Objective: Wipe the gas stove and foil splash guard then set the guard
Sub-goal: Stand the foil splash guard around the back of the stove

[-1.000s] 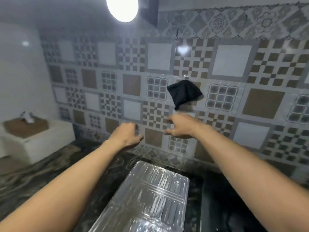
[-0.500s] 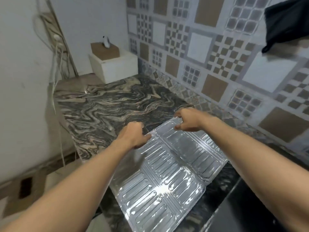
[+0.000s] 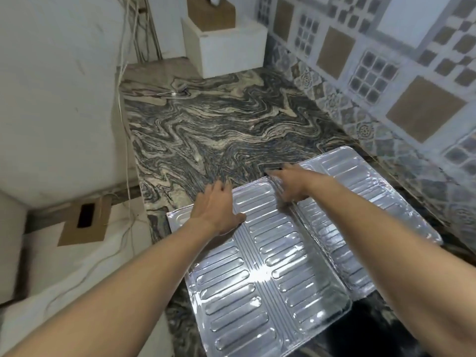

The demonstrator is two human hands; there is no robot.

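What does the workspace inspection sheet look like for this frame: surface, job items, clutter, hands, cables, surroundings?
Surface: marbled stone counter, bare in the middle.
Job's things: foil splash guard lies unfolded and flat across the counter's near end; no cloth seen; stove not clearly in view.
Clutter: white box at the far corner; small object near the wall, too blurred to identify.
Hands: left hand flat on the guard's left panel; right hand spread at the fold near its far edge; neither holds anything.
Cables: white cables hang down the left wall.
Surroundings: patterned tile wall on the right; cardboard piece below the counter.
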